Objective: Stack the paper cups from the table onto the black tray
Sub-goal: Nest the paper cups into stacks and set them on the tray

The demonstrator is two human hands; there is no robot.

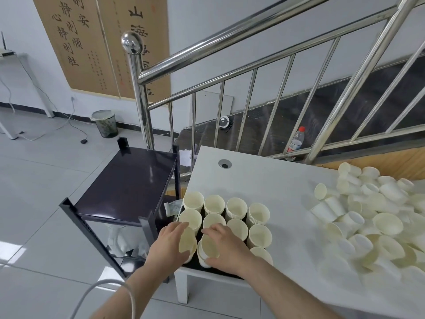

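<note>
At table's near-left corner, black tray (193, 264), mostly hidden under upright cup stacks (234, 209) set in rows, only dark slivers showing between them and along the near edge. Left hand (169, 246) curled round one tilted paper cup (187, 240) at the tray's near-left, mouth turned toward the camera. Right hand (226, 247) laid over a second tilted cup (207, 249) just beside, fingers bent across its rim and wall; a grip by the look of it, though thumb hidden. Well apart, across bare white table (264, 180), a loose heap of cups (379, 217) lying every way along the right side, many on their sides.

Step in hand, by judgement: seating or nesting the two held cups into the near row of the tray. Far from finished, with so large a heap not yet stacked.

Next move, likely: righting each cup mouth-up and lowering it straight into or beside a neighbouring stack, gently enough not to topple the tight rows; then reaching right across the table for more from the heap. Worth minding: thin paper walls, easily crushed under a firm squeeze.

Off to the left, a dark shelf cart (128, 180); behind, a steel stair railing (253, 72).
</note>
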